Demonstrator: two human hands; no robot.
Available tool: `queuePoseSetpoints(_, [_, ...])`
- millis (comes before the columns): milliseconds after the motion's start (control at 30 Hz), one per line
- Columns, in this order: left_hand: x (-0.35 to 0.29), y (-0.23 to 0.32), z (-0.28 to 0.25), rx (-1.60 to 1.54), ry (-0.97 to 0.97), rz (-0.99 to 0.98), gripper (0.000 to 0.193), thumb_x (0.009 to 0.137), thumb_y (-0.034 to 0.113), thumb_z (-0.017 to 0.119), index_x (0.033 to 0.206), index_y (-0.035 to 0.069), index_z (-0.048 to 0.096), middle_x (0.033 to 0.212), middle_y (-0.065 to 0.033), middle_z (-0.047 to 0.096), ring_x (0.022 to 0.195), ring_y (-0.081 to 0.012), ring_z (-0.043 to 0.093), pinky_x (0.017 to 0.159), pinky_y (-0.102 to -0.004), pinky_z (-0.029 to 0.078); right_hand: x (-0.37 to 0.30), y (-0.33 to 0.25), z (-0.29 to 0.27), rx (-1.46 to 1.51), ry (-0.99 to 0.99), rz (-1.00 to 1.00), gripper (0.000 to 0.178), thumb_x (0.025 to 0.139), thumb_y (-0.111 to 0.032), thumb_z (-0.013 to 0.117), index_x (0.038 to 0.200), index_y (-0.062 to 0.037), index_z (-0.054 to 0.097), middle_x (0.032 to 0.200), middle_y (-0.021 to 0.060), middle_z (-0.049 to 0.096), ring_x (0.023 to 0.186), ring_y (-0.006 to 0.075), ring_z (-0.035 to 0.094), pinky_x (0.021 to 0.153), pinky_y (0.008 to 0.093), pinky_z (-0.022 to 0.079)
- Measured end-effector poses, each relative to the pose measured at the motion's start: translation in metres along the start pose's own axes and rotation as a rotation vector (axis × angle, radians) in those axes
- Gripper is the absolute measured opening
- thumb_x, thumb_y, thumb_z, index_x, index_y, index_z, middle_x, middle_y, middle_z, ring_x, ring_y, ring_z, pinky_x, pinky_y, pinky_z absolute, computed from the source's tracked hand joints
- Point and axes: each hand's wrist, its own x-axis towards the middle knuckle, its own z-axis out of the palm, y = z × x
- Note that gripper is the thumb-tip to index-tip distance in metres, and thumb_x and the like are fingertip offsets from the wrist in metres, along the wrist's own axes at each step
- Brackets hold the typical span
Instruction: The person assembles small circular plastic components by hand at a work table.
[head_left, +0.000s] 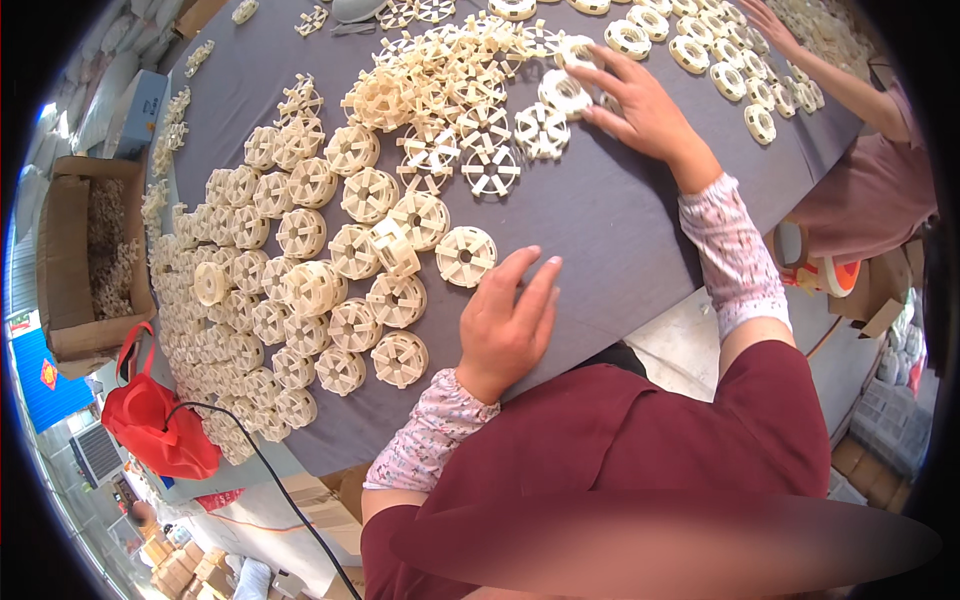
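My left hand (505, 325) rests low over the cloth, fingers stretched and slightly apart, holding nothing. Just beyond its fingertips lies a cream round spoked plastic part (466, 257). Farther off, my right hand (640, 105) reaches over the cloth with fingers and thumb spread. Its fingertips are close to a cream plastic ring (563, 93) and a second ring (578, 50); whether they touch is unclear. Beside these rings sits a spoked wheel-like part (542, 131), with a flat open-spoked piece (490, 171) to its left.
Rows of thick spoked parts (300, 233) cover the table's left side. A heap of open-spoked pieces (430, 75) lies at the far middle. More rings (690, 53) spread at far right, near another person's hand (775, 25). A red bag (160, 425) and cardboard box (65, 260) stand left.
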Motion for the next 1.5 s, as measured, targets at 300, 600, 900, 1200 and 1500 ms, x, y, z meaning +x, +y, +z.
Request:
queuePoseSetpoints(300, [0.000,0.012,0.014,-0.018,-0.101,0.028,0.056,0.088,0.010,0.084,0.142,0.003,0.069,0.146,-0.0181,0.059,0.128,-0.0374,0.063,0.109,-0.0468,0.054,-0.082,-0.102,-0.047,0.254,-0.174,0.015,0.062,0.090,-0.035,0.081,0.149,-0.0198,0.068,0.169,0.0175,0.047,0.156,0.0442,0.044,0.128,0.0544,0.037])
queuePoseSetpoints(600, [-0.014,0.021,0.021,-0.199,-0.124,0.428,0.026,0.082,0.008,0.077,0.107,0.004,0.080,0.109,-0.0073,0.074,0.095,-0.0229,0.073,0.083,-0.0359,0.063,-0.035,-0.160,-0.048,0.233,-0.146,-0.145,0.068,0.077,-0.044,0.088,0.137,-0.0153,0.073,0.142,0.0095,0.067,0.146,0.0372,0.053,0.131,0.0605,0.025])
queuePoseSetpoints(900, [-0.011,0.012,0.021,-0.198,-0.024,0.215,0.027,0.082,0.004,0.080,0.109,0.003,0.079,0.110,-0.0093,0.074,0.094,-0.0262,0.073,0.078,-0.0360,0.062,-0.031,-0.115,-0.075,0.453,0.048,0.170,0.061,0.079,-0.022,0.090,0.135,-0.0087,0.070,0.130,0.0142,0.068,0.117,0.0303,0.069,0.105,0.0401,0.054])
queuePoseSetpoints(1200, [0.025,0.008,0.041,-0.061,-0.135,-0.252,0.075,0.088,0.027,0.089,0.150,0.003,0.054,0.148,-0.0201,0.056,0.113,-0.0406,0.072,0.083,-0.0448,0.063,-0.100,-0.041,-0.074,0.398,-0.032,0.529,0.075,0.077,-0.026,0.098,0.143,-0.0081,0.067,0.132,0.0039,0.067,0.112,0.0145,0.065,0.094,0.0310,0.054])
queuePoseSetpoints(1500, [0.016,0.006,0.032,-0.091,-0.204,-0.222,0.077,0.087,0.024,0.089,0.151,0.003,0.053,0.142,-0.0172,0.061,0.115,-0.0373,0.072,0.088,-0.0437,0.061,-0.099,-0.029,-0.072,0.432,-0.032,0.457,0.058,0.083,-0.024,0.091,0.134,-0.0062,0.070,0.128,0.0055,0.069,0.108,0.0212,0.067,0.092,0.0343,0.056])
